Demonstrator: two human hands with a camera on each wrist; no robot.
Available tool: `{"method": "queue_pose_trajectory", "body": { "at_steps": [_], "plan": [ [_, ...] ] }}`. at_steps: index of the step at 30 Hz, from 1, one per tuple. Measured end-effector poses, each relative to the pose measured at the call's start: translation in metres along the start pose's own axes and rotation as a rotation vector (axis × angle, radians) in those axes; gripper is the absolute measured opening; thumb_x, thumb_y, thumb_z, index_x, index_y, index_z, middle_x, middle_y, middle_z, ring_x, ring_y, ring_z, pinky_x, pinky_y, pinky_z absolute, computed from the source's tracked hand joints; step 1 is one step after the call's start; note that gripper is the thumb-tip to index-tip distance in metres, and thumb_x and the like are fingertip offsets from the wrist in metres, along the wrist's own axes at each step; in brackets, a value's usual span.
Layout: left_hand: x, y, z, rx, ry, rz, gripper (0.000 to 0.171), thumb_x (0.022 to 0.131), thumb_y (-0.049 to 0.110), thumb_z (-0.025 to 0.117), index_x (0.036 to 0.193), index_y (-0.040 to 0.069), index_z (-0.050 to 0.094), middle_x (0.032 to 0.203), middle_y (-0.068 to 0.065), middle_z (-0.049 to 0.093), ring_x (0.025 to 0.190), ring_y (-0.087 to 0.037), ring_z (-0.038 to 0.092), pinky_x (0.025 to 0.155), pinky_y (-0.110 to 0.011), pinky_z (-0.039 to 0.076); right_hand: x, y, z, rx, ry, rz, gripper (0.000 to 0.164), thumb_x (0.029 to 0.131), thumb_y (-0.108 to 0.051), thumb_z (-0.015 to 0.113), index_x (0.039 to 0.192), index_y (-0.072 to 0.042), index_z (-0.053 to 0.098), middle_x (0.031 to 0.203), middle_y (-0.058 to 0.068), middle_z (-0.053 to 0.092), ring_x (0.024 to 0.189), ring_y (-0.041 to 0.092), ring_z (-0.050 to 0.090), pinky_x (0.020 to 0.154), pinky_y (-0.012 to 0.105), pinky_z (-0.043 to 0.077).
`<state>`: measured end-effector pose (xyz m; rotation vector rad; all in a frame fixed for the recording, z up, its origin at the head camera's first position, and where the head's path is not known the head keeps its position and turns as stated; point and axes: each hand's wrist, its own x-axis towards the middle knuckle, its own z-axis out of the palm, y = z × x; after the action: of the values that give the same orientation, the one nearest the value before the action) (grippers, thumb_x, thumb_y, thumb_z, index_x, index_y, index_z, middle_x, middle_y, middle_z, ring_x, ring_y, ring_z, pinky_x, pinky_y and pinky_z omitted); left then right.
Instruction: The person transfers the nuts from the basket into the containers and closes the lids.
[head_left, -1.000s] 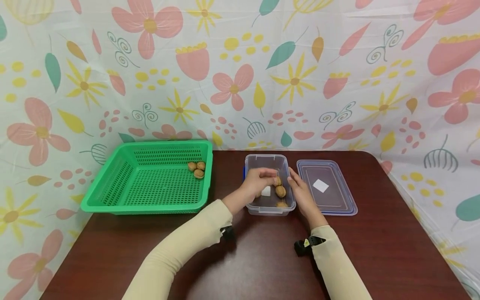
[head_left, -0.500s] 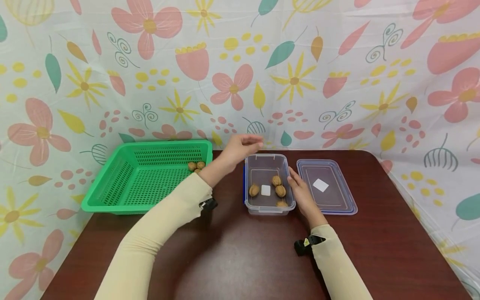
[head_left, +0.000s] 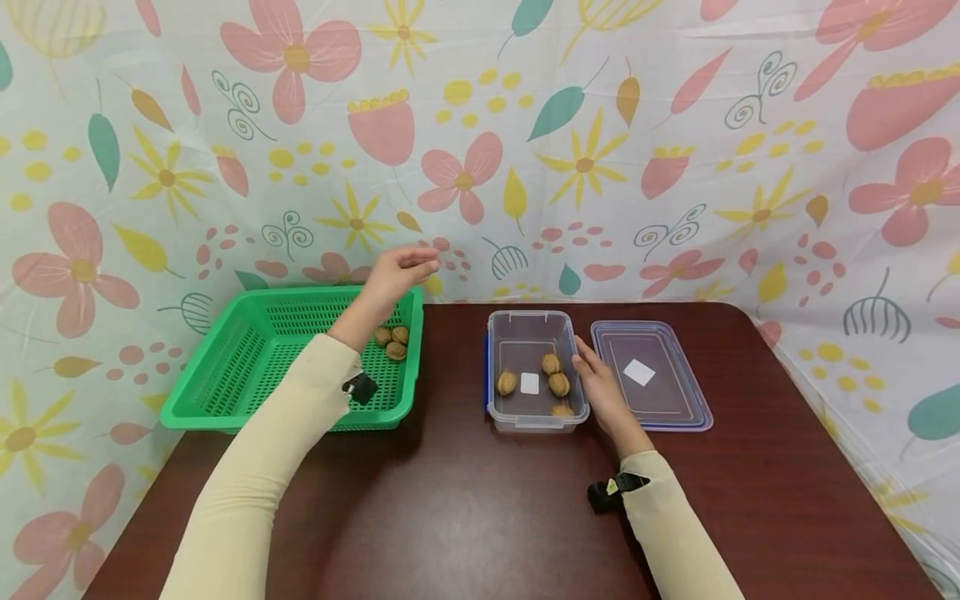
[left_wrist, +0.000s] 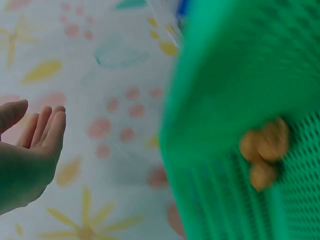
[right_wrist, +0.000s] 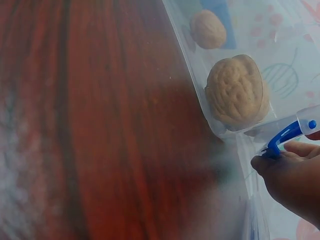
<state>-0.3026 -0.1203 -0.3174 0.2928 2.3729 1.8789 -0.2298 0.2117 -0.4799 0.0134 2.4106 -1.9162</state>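
My left hand (head_left: 393,279) is raised over the back right part of the green plastic basket (head_left: 174,412), its fingers loosely extended with nothing between them. Below it, three walnuts (head_left: 396,351) lie in the basket's right corner; the left wrist view shows these walnuts (left_wrist: 262,177) blurred. My right hand (head_left: 603,392) rests along the right side of a clear lidless container (head_left: 531,325). In the right wrist view its thumb (right_wrist: 262,162) touches the container's blue latch (right_wrist: 285,137). Several walnuts (head_left: 558,384) sit inside the container, around a white square on its floor.
Right of the container lies a clear lid (head_left: 652,392) with a white label (head_left: 639,372). A blue latch (head_left: 486,375) hangs at the container's left side. Everything stands on a dark brown table (head_left: 465,517), with a flowered cloth (head_left: 480,108) hanging behind it.
My left hand has come up out of the container, leaving a walnut there, and has swung left to above the basket. The right hand keeps its place at the container's side.
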Motion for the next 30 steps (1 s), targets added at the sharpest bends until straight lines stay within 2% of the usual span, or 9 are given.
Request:
{"method": "queue_pose_trajectory", "body": {
  "at_steps": [4,8,14,20,22,27,30],
  "plan": [
    [0.002,-0.019,-0.025,-0.025,0.012,-0.046,0.041,0.096,0.015,0.061,0.134,0.0,0.055,0.135,-0.018,0.053,0.124,-0.03,0.051,0.108,-0.041,0.039,0.0,0.002,0.001,-0.015,0.007,-0.022,0.052,0.107,-0.024,0.034,0.155,-0.01,0.019,0.159,0.013,0.017,0.146,0.031,0.011,0.117,0.049,0.013],
    [0.003,-0.035,-0.044,-0.035,-0.009,-0.078,0.042,0.097,0.013,0.059,0.135,-0.002,0.052,0.139,-0.021,0.049,0.128,-0.032,0.047,0.11,-0.043,0.035,0.0,0.003,0.001,-0.018,0.009,-0.026,0.053,0.106,-0.025,0.034,0.155,-0.01,0.019,0.159,0.014,0.016,0.146,0.032,0.01,0.117,0.049,0.013],
    [0.004,-0.06,-0.066,0.03,-0.045,-0.148,0.045,0.098,0.014,0.058,0.139,-0.002,0.048,0.141,-0.021,0.046,0.13,-0.032,0.046,0.108,-0.04,0.037,-0.002,0.001,0.001,-0.024,0.006,-0.024,0.052,0.106,-0.023,0.034,0.155,-0.01,0.019,0.159,0.014,0.016,0.146,0.033,0.01,0.117,0.05,0.013],
    [0.002,-0.08,-0.08,0.094,-0.105,-0.209,0.049,0.099,0.017,0.057,0.143,0.0,0.043,0.144,-0.02,0.042,0.133,-0.033,0.042,0.111,-0.044,0.033,-0.004,-0.001,0.001,-0.021,0.007,-0.029,0.052,0.106,-0.022,0.034,0.155,-0.009,0.019,0.159,0.015,0.016,0.146,0.032,0.009,0.117,0.05,0.012],
    [-0.001,-0.08,-0.082,0.107,-0.124,-0.242,0.049,0.099,0.015,0.056,0.144,-0.001,0.042,0.146,-0.021,0.04,0.134,-0.035,0.04,0.112,-0.046,0.031,-0.004,0.0,0.001,-0.02,0.006,-0.027,0.052,0.106,-0.023,0.034,0.155,-0.01,0.019,0.159,0.014,0.016,0.146,0.032,0.009,0.117,0.05,0.012],
    [-0.001,-0.09,-0.087,0.165,-0.157,-0.304,0.049,0.1,0.016,0.054,0.144,0.0,0.041,0.149,-0.021,0.037,0.134,-0.036,0.039,0.112,-0.047,0.03,-0.004,-0.001,0.001,-0.013,0.008,-0.028,0.052,0.106,-0.022,0.033,0.155,-0.01,0.02,0.159,0.014,0.016,0.146,0.032,0.009,0.118,0.049,0.011],
    [0.002,-0.102,-0.09,0.214,-0.173,-0.326,0.049,0.1,0.018,0.054,0.145,0.001,0.041,0.148,-0.022,0.037,0.134,-0.036,0.04,0.112,-0.048,0.031,-0.003,-0.001,0.002,-0.014,0.011,-0.03,0.052,0.106,-0.022,0.034,0.155,-0.01,0.02,0.159,0.015,0.016,0.146,0.032,0.009,0.117,0.05,0.011]
  ]
}}
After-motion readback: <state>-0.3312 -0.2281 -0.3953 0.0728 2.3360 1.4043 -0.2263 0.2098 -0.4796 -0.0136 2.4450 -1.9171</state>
